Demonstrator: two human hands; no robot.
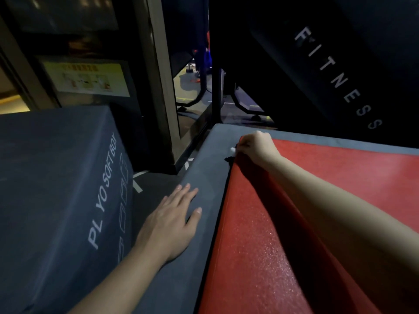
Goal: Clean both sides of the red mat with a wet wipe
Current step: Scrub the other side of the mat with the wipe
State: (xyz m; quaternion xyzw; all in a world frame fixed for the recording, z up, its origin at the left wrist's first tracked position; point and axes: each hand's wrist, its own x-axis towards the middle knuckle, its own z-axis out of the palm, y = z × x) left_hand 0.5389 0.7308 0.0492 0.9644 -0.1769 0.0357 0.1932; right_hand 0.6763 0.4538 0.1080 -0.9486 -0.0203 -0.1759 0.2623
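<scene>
Nearest the camera, the red mat (283,245) fills the lower right of the view and lies on a grey padded platform (204,168), whose bare top shows as a strip along the mat's left and far edges. The 2 bare forearms reach forward from the bottom edge. The right hand (256,147) is at the mat's far left corner with its fingers curled, gripping that 1 corner. The mat's dark underside shows just below the knuckles, and a raised fold runs back from the corner under the forearm. A small white object (232,150) sits at the fingertips, too small to identify. The left hand (172,225) rests flat on the grey strip with fingers straight and slightly spread, just beside the mat's left edge and apart from it. To the left stands a grey soft box (56,177) lettered "PLYO SOFT BOX". Behind is a black panel (340,75) lettered "FITNESS".
</scene>
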